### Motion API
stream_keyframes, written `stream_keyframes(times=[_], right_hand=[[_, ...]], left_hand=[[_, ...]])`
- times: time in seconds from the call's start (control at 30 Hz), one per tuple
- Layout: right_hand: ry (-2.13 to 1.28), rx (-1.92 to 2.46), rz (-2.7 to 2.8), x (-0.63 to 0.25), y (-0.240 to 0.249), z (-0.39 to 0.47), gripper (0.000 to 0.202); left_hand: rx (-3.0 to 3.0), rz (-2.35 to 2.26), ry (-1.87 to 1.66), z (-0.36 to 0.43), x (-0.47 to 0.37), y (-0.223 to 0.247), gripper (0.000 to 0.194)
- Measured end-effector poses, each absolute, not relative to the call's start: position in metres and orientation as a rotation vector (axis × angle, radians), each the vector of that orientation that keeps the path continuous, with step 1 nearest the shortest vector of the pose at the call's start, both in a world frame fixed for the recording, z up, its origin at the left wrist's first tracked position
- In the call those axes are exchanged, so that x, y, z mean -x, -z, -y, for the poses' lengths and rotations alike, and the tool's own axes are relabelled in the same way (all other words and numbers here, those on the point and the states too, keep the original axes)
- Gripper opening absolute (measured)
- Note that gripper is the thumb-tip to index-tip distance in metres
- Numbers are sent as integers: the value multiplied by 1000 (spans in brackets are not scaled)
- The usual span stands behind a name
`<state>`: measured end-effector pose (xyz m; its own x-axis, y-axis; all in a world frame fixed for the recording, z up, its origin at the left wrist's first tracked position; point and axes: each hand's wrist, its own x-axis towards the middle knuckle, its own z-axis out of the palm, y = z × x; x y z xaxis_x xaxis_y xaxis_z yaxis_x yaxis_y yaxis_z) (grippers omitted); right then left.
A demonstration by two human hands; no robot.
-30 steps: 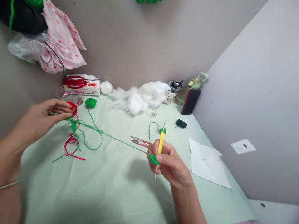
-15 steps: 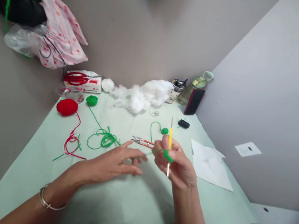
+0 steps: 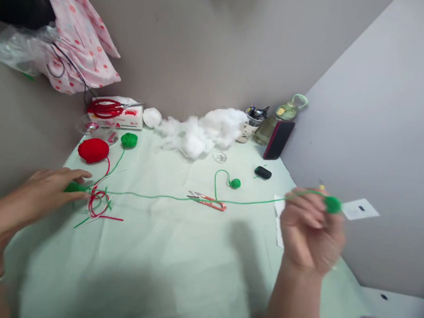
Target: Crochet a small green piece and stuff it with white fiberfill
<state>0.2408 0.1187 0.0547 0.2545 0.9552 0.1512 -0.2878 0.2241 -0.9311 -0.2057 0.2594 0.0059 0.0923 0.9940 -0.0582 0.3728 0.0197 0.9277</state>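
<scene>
My left hand [image 3: 53, 187], at the left of the table, has its fingers closed on a tangle of green yarn [image 3: 75, 188]. From there a green strand [image 3: 161, 196] runs nearly straight across to my right hand [image 3: 311, 231], raised at the right. That hand is blurred and grips a yellow crochet hook [image 3: 322, 187] along with a small green crocheted piece [image 3: 332, 205]. Beneath the strand lie orange-handled thread snips [image 3: 210, 202]. A red and white yarn tangle [image 3: 98, 205] sits just right of my left hand. Behind the snips rests a little green crocheted ball [image 3: 235, 183].
Red yarn [image 3: 93, 150] and a green ball [image 3: 129, 140] are at the back left, near a box [image 3: 134, 119] with red scissors. White stuffing [image 3: 199, 137], a pen cup [image 3: 250, 127], a bottle [image 3: 271, 127] and a phone [image 3: 279, 140] line the back. White paper [image 3: 278, 222] lies right.
Both hands have moved apart, the left to the far left and the right to the right and slightly up. The green tangle has left the middle, and the strand is now stretched. The snips are uncovered.
</scene>
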Motion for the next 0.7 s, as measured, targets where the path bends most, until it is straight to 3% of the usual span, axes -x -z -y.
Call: stream_keyframes(times=[0.1,0.23,0.43,0.57,0.7], right_hand=[[-1275,891,815,-220,-48,-121,23],[-1617,951,866,-175,-41,-125,25],[-1565,963,906,-164,-42,-123,21],[-1521,986,900,-175,-35,-121,19],[-1544,970,933,-173,-29,-122,16]], left_hand=[[-1882,-1531,-729,-234,161,-33,40],[-1666,-1151,-903,-197,72,-46,24],[-1192,-571,-638,-181,8,-22,59],[-728,-449,-745,-194,18,-37,58],[-841,-589,-1024,-198,16,-39,54]])
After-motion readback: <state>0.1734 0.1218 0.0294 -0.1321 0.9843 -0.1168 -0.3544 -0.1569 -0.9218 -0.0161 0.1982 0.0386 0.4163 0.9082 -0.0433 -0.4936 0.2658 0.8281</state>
